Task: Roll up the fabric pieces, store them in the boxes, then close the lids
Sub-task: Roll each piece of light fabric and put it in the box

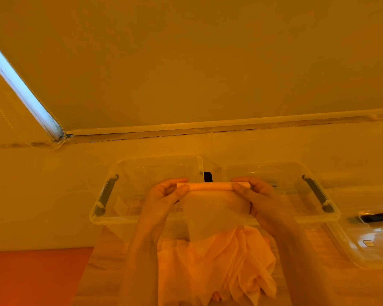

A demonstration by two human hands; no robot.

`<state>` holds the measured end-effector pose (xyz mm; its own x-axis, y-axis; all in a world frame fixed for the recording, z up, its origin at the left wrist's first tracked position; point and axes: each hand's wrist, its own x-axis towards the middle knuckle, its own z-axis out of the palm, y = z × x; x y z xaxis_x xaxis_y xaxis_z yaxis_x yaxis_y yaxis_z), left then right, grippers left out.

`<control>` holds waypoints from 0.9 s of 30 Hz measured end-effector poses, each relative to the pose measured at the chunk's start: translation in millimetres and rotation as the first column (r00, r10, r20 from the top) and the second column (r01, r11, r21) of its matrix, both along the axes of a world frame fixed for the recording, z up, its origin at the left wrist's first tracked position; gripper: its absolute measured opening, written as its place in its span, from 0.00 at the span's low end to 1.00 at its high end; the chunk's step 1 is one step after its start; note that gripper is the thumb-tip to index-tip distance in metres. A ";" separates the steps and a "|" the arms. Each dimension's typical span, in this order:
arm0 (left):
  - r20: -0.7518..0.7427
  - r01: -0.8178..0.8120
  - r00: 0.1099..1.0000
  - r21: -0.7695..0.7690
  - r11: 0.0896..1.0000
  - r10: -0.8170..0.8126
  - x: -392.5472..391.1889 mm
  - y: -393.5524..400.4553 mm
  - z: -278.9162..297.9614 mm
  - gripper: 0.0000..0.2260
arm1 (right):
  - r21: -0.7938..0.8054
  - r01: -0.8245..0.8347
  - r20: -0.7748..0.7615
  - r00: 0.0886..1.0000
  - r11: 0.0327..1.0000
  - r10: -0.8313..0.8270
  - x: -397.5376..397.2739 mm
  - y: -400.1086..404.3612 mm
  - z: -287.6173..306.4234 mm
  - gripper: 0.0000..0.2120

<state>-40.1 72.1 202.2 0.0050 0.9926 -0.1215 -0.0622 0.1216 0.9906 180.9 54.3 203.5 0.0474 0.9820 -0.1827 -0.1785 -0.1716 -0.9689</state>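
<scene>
A pale fabric piece (215,208) hangs in the air between my hands, its top edge wound into a thin roll. My left hand (164,195) pinches the roll's left end with thumb and fingers. My right hand (255,193) pinches the right end the same way. Below the hanging sheet lies a crumpled heap of peach fabric (219,266) on the table. Behind my hands stand two clear plastic boxes side by side, the left box (102,219) and the right box (314,173), both without lids on and each with a dark handle clip.
A clear lid (363,250) with a dark handle lies at the right on the wooden table (102,261). A wall and a roller blind rise behind the boxes. An orange surface (31,277) fills the lower left.
</scene>
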 end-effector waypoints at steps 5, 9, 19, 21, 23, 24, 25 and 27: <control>0.000 0.004 1.000 -0.005 1.000 -0.004 0.0 -0.1 -3.5 0.08 | 0.009 -0.053 -0.044 0.998 0.999 0.053 3.3 -1.6 0.6 0.07; -0.031 0.053 0.998 0.044 0.998 -0.052 1.6 -1.8 0.8 0.05 | 0.021 -0.065 0.036 0.997 0.998 0.064 5.4 -1.4 -1.1 0.06; -0.002 0.024 1.000 0.043 0.999 -0.024 2.2 3.3 1.1 0.11 | 0.010 -0.075 -0.058 0.995 0.997 0.075 4.7 1.0 0.7 0.13; 0.032 -0.010 0.999 0.041 0.999 0.009 3.8 4.4 2.8 0.11 | -0.009 -0.048 -0.046 0.998 0.999 0.047 1.6 2.3 1.9 0.11; 0.024 -0.031 0.999 0.067 0.997 0.029 4.9 3.1 4.6 0.10 | -0.022 -0.015 -0.013 1.000 1.000 0.014 -1.4 4.0 1.7 0.06; -0.002 -0.028 1.000 0.079 0.996 0.028 5.1 2.2 4.7 0.09 | -0.025 -0.005 0.005 1.000 1.000 0.005 -2.4 4.7 1.3 0.05; -0.025 -0.024 0.999 0.085 0.996 0.026 4.5 2.0 3.0 0.08 | -0.027 0.000 0.022 1.000 1.000 0.000 -2.9 5.0 0.5 0.05; -0.040 -0.036 0.998 0.081 0.996 0.040 2.3 3.2 -0.4 0.07 | -0.027 0.001 0.048 0.999 1.000 0.000 -2.9 5.4 -1.3 0.05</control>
<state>-37.9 75.3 201.8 -0.0363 0.9985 -0.0404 -0.0235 0.0396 0.9989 178.0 59.8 202.3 0.0575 0.9768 -0.2064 -0.1319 -0.1975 -0.9714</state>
